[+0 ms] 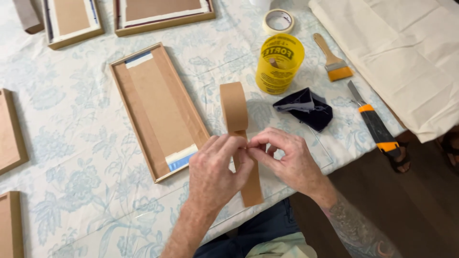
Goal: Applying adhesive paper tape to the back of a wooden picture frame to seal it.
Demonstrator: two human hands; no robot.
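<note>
A wooden frame [158, 111] lies face-down left of my hands. My left hand [217, 172] and right hand [287, 160] both pinch a plain brown paper tape strip [251, 184], its roll [234, 106] standing on the floral tablecloth [81, 157].

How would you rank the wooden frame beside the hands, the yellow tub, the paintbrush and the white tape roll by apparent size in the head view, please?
1. Wooden frame
2. Yellow tub
3. Paintbrush
4. White tape roll, though it lies farthest from the camera.
</note>
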